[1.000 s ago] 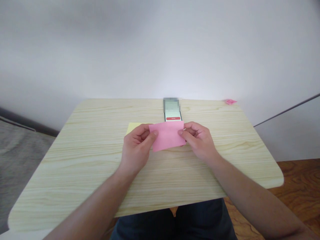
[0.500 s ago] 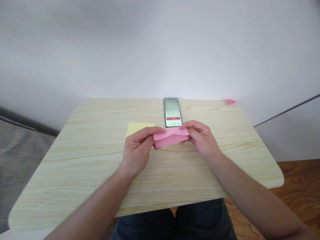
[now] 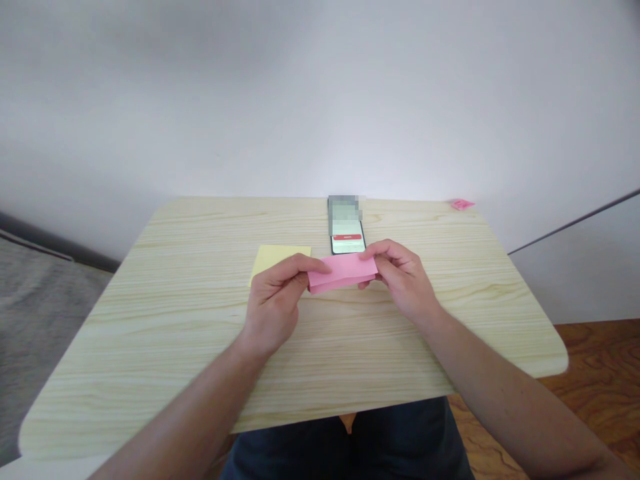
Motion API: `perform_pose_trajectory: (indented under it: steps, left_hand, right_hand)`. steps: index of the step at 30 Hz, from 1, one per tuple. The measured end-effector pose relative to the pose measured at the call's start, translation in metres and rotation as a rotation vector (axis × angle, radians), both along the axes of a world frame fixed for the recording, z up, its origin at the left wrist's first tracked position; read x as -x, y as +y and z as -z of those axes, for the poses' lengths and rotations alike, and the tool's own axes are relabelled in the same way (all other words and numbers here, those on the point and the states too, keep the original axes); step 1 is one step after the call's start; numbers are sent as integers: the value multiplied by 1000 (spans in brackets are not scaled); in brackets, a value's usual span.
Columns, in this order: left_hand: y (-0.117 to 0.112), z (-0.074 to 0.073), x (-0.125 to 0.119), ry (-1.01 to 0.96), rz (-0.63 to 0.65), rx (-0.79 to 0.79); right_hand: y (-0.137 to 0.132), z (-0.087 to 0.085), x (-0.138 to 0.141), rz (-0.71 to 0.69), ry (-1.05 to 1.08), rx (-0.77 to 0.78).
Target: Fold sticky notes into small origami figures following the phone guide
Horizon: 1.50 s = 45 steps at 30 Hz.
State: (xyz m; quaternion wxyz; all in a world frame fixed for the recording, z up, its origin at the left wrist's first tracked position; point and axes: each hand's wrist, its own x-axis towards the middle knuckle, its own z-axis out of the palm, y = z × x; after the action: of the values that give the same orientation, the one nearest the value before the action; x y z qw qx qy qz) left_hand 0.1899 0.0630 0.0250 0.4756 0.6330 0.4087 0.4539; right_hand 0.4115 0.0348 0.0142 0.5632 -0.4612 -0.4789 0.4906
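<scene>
A pink sheet of paper (image 3: 343,271), folded over on itself, is held just above the middle of a light wooden table (image 3: 200,333). My left hand (image 3: 275,300) pinches its left end with thumb and fingers. My right hand (image 3: 403,277) pinches its right end, fingers curled over the top edge. A yellow sheet of paper (image 3: 275,257) lies flat on the table just behind my left hand.
A phone (image 3: 345,227) with a lit screen lies on the table behind the pink paper. A small pink scrap (image 3: 461,204) sits at the table's far right corner. A white wall stands behind the table; wooden floor shows at the right.
The pink paper was an open flat sheet; its top edge has been folded down toward me, and it is now a narrow folded strip between both hands.
</scene>
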Motion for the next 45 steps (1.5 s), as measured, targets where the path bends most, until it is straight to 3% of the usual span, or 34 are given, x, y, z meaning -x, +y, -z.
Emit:
perform_pose_trajectory:
  steps: [15, 21, 24, 30, 37, 45]
  left_hand:
    - [4, 5, 2, -22, 73, -103]
    - [2, 7, -4, -211, 69, 23]
    - [2, 7, -4, -209, 101, 63]
    - [1, 5, -3, -137, 39, -5]
    - [2, 5, -3, -143, -2, 22]
    - [2, 5, -5, -143, 13, 87]
  right_hand:
    - [1, 4, 0, -15, 9, -16]
    - [1, 5, -1, -15, 44, -11]
    - [1, 6, -1, -21, 45, -19]
    - [1, 4, 0, -52, 43, -5]
    - [1, 4, -1, -80, 111, 4]
    - [-3, -2, 5, -6, -89, -44]
